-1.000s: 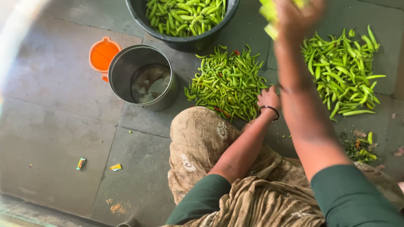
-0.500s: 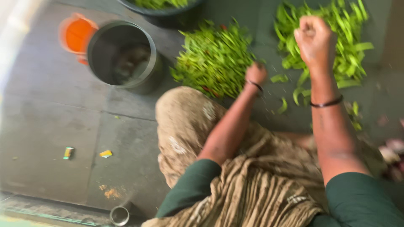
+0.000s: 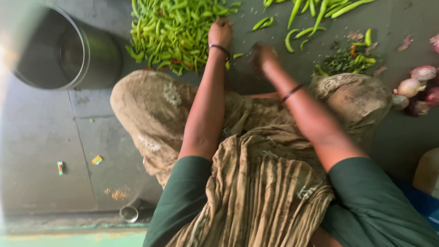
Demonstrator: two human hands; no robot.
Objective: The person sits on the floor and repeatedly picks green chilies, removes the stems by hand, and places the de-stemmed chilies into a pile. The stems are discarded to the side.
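Head: left hand (image 3: 220,33) on slim glossy chilli pile (image 3: 176,27), fingers curled; right hand (image 3: 264,54) blurred, fingers unclear.

A single head-worn camera looks steeply down over the seated person's own lap and forearms onto the grey stone floor (image 3: 41,137). It sits close, so the brown patterned cloth over the knees (image 3: 256,183) fills the lower frame, while the heap of green chillies (image 3: 173,32) lies at the top edge. No second view overlaps.
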